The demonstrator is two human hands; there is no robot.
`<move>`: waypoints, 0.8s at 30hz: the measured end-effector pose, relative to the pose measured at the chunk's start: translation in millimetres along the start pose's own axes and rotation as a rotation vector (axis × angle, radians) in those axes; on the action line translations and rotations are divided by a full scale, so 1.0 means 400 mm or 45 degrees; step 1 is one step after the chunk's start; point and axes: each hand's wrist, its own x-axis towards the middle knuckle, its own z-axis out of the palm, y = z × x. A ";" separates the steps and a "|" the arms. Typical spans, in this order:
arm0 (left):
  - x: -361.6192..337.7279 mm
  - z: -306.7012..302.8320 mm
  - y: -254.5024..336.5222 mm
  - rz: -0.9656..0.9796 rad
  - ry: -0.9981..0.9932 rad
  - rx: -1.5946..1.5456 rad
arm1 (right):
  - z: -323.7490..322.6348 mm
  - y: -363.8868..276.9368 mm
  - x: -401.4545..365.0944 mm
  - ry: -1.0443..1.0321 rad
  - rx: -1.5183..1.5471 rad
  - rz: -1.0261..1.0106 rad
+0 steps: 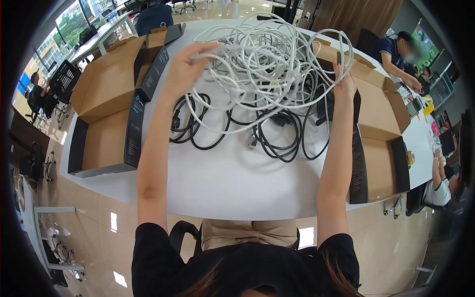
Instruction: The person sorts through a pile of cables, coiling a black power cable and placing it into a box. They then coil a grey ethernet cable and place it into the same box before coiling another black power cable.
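Note:
A big tangle of white cable (267,64) is spread between my two hands above the far half of the white table. My left hand (192,65), slightly blurred, is closed on strands at the tangle's left side. On the other side, my right hand (344,83) grips loops of the same cable, with a finger pointing up. One long white strand droops below the bundle. Beneath it lie coiled black cables (282,151), one with a plug (252,142) showing, and another black coil (190,123) at the left. The tangle partly hides dark items behind it.
An open cardboard box (106,141) stands at the left, and another open box (378,163) at the right, near my forearm. The table's front edge (242,218) is close to my lap. Other people sit at the right, one at a table (418,141).

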 end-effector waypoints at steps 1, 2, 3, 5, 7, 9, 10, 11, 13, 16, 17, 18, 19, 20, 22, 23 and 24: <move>-0.003 -0.024 -0.018 -0.187 0.122 -0.245 | 0.003 -0.007 -0.012 0.002 0.028 0.035; -0.007 -0.052 -0.038 -0.375 0.243 -0.489 | 0.000 -0.008 -0.011 -0.020 0.023 0.005; -0.012 -0.089 -0.069 -0.432 0.279 -0.652 | -0.013 -0.007 0.000 -0.035 0.019 -0.026; -0.014 -0.161 -0.107 -0.402 0.384 -0.943 | -0.021 -0.009 0.075 -0.071 -0.034 -0.150; -0.031 -0.237 -0.148 -0.332 0.565 -1.214 | 0.063 -0.059 0.053 -0.153 -0.164 -0.267; -0.049 -0.318 -0.229 -0.330 0.809 -1.497 | 0.140 -0.080 0.039 -0.221 -0.293 -0.346; -0.047 -0.336 -0.257 -0.370 0.971 -1.559 | 0.171 -0.073 0.045 -0.250 -0.354 -0.365; -0.048 -0.352 -0.285 -0.414 1.138 -1.613 | 0.192 -0.064 0.047 -0.276 -0.416 -0.377; -0.069 -0.359 -0.319 -0.502 1.185 -1.784 | 0.198 -0.016 0.069 -0.233 -0.572 -0.308; -0.084 -0.327 -0.377 -0.677 0.966 -1.615 | 0.182 0.090 0.080 -0.396 -0.974 -0.125; -0.055 -0.263 -0.316 -0.899 1.145 -1.160 | 0.178 0.109 0.061 -0.518 -1.071 -0.061; -0.061 -0.237 -0.338 -0.762 1.115 -1.271 | 0.179 0.120 0.045 -0.639 -1.168 -0.001; -0.065 -0.222 -0.384 -0.831 1.070 -1.066 | 0.179 0.119 0.037 -0.732 -1.299 -0.028; -0.072 -0.211 -0.448 -0.802 1.123 -0.852 | 0.184 0.109 0.028 -0.751 -1.426 -0.002; -0.060 -0.156 -0.281 -1.115 1.120 -0.912 | 0.201 0.059 0.001 -0.783 -1.690 0.051; -0.070 -0.156 -0.292 -1.077 0.959 -0.614 | 0.212 0.018 -0.017 -0.868 -1.852 0.136; -0.076 -0.151 -0.314 -1.027 0.792 -0.322 | 0.206 -0.005 -0.018 -0.909 -1.862 0.142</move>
